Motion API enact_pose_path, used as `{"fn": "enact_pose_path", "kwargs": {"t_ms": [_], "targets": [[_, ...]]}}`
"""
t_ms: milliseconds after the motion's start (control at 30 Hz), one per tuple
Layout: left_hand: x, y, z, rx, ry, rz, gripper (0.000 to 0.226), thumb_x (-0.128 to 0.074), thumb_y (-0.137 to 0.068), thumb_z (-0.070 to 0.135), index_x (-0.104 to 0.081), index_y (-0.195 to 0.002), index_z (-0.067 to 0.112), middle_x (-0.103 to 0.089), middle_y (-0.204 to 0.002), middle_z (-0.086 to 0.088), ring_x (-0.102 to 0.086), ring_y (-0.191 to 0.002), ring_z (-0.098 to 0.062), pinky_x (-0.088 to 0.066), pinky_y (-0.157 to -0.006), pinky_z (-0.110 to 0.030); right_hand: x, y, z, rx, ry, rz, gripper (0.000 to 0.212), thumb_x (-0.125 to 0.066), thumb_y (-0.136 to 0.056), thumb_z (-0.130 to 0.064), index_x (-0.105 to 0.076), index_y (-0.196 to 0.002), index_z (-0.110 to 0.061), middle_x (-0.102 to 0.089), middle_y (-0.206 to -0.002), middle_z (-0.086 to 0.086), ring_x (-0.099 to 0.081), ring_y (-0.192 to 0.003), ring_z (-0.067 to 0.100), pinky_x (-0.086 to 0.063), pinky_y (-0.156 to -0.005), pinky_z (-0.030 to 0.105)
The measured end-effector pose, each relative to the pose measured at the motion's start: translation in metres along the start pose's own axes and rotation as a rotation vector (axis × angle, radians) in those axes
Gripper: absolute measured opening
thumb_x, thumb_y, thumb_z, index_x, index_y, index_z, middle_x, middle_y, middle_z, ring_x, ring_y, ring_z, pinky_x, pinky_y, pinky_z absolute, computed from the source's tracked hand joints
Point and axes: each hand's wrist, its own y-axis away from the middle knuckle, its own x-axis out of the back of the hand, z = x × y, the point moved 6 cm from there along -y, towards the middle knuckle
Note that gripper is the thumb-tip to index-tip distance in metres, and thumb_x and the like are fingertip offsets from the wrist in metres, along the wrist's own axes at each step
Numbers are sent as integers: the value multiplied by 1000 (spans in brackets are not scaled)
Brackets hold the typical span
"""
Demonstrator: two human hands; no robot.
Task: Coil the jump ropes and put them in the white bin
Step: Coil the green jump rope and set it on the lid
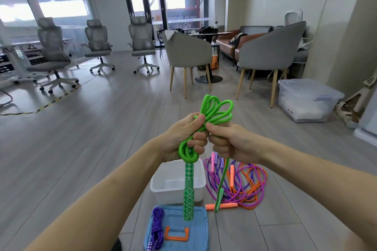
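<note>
Green jump rope [216, 110] coiled, left hand [184, 136] fisted around the loops, right hand [230, 142] pinching the strand

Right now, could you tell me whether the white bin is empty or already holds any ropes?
Empty as far as shows: the white bin has a bare bottom, though the green rope's handle hides part.

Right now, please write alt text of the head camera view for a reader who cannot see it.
Two bare hands hold a green jump rope in loops: the left hand grips the bundle, the right hand pinches a strand. On the floor below stand an empty white bin, a tangle of purple and orange jump ropes, and a coiled purple rope on a blue lid.
</note>
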Motion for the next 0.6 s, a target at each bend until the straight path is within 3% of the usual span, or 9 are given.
{"fn": "enact_pose_path", "kwargs": {"t_ms": [167,300,433,600], "targets": [[3,3,1,9,36,1,19,-57,-98,36,-51,-111,23,-38,-64,2,-37,-42,-4,-45,-45,-19,1,-5,-4,56,22,84,27,-59,-99,-34,-47,-78,-22,-22,-55,-5,-17,-46,9,-10,-47,28],[11,5,-1,37,-136,8,56,-74,-90,22,-41,-135,27,-42,-69,-1,-41,-47,-9,-50,-54,-26,1,-8,-8,144,174,151,10,-55,-105,-20,-52,-105,-11,-26,-50,-8,-21,-42,6,-11,-45,28],[12,7,3,39,-280,37,69,-69,-92,4,-34,-146,30,-52,-84,-7,-49,-58,-15,-58,-69,-39,5,-9,-8,166,249,179,13,-56,-105,-21,-56,-97,-11,-28,-56,-2,-23,-45,10,-17,-44,27],[13,7,8,43,-383,118,74,-67,-91,-10,-36,-147,28,-57,-94,-14,-61,-69,-24,-59,-75,-44,6,-11,-9,193,244,191,10,-56,-105,-21,-61,-100,-13,-31,-53,-5,-24,-43,10,-20,-41,24]]}}
